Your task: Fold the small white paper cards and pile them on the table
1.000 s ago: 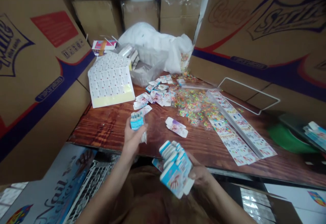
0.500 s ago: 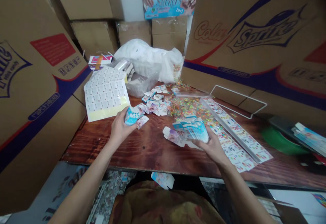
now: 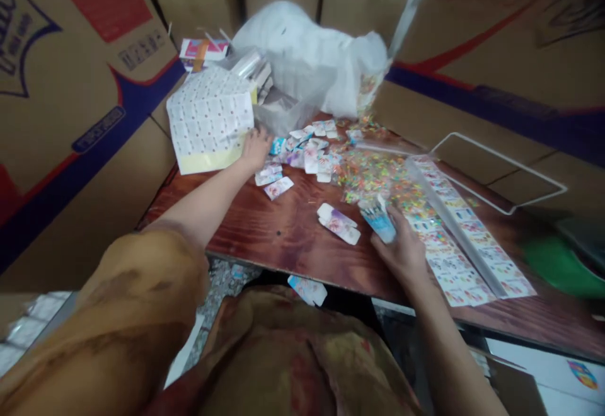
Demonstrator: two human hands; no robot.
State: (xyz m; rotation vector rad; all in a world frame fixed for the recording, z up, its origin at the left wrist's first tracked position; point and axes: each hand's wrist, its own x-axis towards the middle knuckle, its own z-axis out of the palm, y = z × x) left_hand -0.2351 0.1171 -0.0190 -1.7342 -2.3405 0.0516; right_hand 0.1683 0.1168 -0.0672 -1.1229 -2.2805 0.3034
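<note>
- Head view: below the table's edge [image 3: 278, 265], a printed carton [image 3: 308, 290] is seen near the lap.
- By the right hand [image 3: 403, 247], a bunch of blue cartons [image 3: 378, 219] is clamped between thumb and fingers, over the table.
- Just left of it, a purple-and-white carton [image 3: 338, 223] is laid alone.
- Beyond, colourful sachets [image 3: 371, 173] are spread.
- The left hand [image 3: 256, 150] is stretched to scattered cartons [image 3: 311, 156], beside a blue stack [image 3: 278, 145]; whether that is gripped cannot be told.
- Behind, a white bag [image 3: 302, 57] is propped.
</note>
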